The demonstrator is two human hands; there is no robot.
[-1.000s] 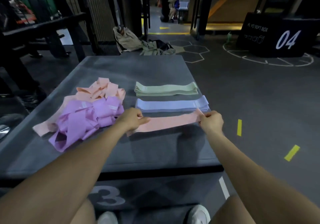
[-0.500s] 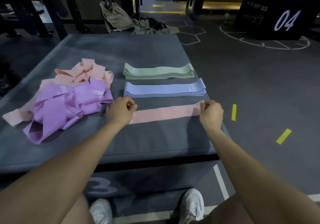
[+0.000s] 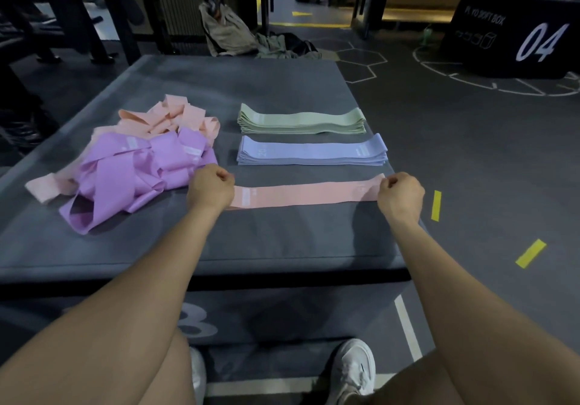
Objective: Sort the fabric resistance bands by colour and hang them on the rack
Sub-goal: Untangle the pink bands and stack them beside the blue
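A pink band (image 3: 301, 196) lies flat and stretched across the grey padded box (image 3: 276, 244). My left hand (image 3: 212, 189) grips its left end and my right hand (image 3: 400, 196) grips its right end, both with curled fingers. Behind it sit a neat stack of blue bands (image 3: 310, 152) and, farther back, a neat stack of green bands (image 3: 301, 122). To the left lies a loose heap of purple bands (image 3: 131, 169) on top of tangled pink bands (image 3: 175, 117). No rack is in view.
The box's right edge runs just beyond my right hand, with dark floor and yellow tape marks (image 3: 436, 205) past it. A black box marked 04 (image 3: 518, 34) stands at the far right. Bags and clothes (image 3: 248, 40) lie behind the box. My white shoes (image 3: 351, 370) are below.
The view has tilted down and closer. The pink band has been pulled flat and straight on the box, both hands still at its ends.
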